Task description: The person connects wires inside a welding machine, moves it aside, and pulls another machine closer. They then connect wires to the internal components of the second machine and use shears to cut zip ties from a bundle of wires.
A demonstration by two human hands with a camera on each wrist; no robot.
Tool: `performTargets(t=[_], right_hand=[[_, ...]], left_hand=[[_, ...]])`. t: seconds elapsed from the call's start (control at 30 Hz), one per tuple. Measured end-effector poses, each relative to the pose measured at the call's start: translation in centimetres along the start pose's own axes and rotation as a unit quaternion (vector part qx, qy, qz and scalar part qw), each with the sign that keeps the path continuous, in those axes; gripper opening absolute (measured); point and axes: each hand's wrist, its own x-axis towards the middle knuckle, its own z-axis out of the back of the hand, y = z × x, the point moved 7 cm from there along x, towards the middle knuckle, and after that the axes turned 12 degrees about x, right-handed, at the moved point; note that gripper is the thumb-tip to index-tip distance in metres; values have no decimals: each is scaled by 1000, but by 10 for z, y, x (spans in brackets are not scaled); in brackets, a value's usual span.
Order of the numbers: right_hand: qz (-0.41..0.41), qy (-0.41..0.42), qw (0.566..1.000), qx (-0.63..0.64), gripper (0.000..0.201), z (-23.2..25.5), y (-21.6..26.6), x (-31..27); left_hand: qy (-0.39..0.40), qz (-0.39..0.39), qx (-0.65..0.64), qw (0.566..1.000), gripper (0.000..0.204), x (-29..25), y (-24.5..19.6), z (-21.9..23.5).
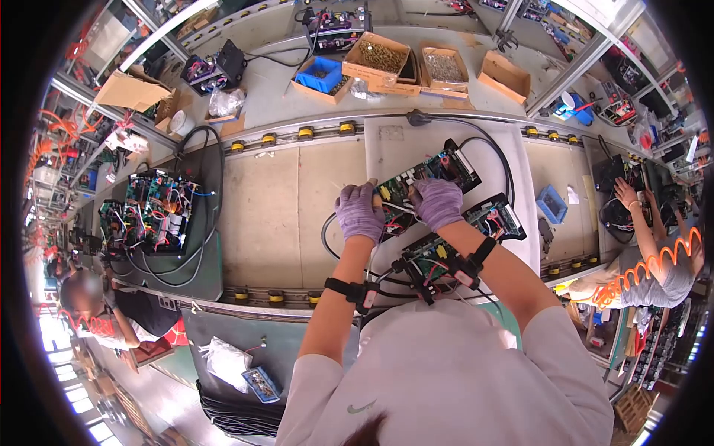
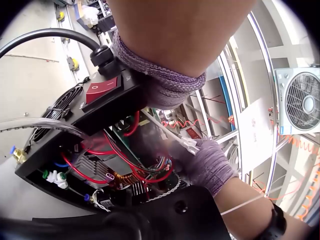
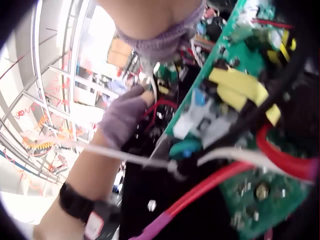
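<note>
An open electronics unit (image 1: 416, 182), with green circuit boards in a black frame, lies under both gloved hands. My left hand (image 1: 360, 212) grips its left end, beside a black panel with a red rocker switch (image 2: 102, 89). My right hand (image 1: 437, 203) is bent over the front side of the board, its fingertips hidden among parts and wires. A white wire with clear-covered terminals (image 2: 189, 145) runs between the hands. Red wires (image 2: 95, 150) and a copper coil (image 2: 127, 177) show inside the unit. I cannot tell what the right fingers hold.
A second open unit (image 1: 483, 219) lies close in front, under the right forearm. Another unit (image 1: 160, 212) sits on a green board at left. Cardboard boxes of small parts (image 1: 375, 58) and a blue bin (image 1: 320, 73) stand behind the conveyor. A black cable (image 1: 502, 156) curves at right.
</note>
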Motion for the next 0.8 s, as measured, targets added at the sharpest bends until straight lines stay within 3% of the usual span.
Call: performTargets(t=[0.2,0.3,0.5,0.6,0.8], right_hand=[[70,-72,993,62,26,-1,-2,-9],[8,-34,998,43,26,-5,-5,-2],[11,-35,997,69,25,-5,-4,4],[49,-107,986,122,25,-9,-11,0],[37,-94,989,112,27,-9,-11,-4]], left_hand=[[-4,3,-6,1000,34,-1,2,-2],[-6,2,-7,1000,34,-1,2,-3],[-7,3,-12,1000,34,-1,1,0],[-2,3,-12,1000,35,-1,2,-1],[3,5,-16,1000,35,0,2,-2]])
